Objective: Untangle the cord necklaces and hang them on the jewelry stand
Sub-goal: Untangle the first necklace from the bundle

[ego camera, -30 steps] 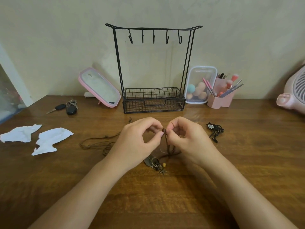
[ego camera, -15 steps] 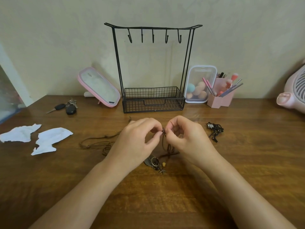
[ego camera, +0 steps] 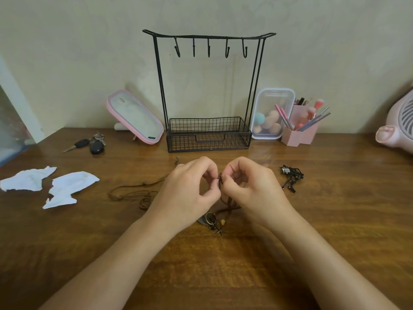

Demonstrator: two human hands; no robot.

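Head view: left hand (ego camera: 185, 191) and right hand (ego camera: 252, 189) are both curled, thumb and forefinger of each pinching the brown cord (ego camera: 220, 180) at one spot between them, raised just off the table (ego camera: 335, 220). Looks like a knot being picked: two close pinches to work slack. Pendants (ego camera: 212, 221) lie on the table below, weighting the strands; the rest of the cord trails left. Black necklace (ego camera: 291, 176) is bunched to the right, well apart, probably next. Stand (ego camera: 159, 86) at the back, hooks (ego camera: 226, 51) bare, nothing hung yet.
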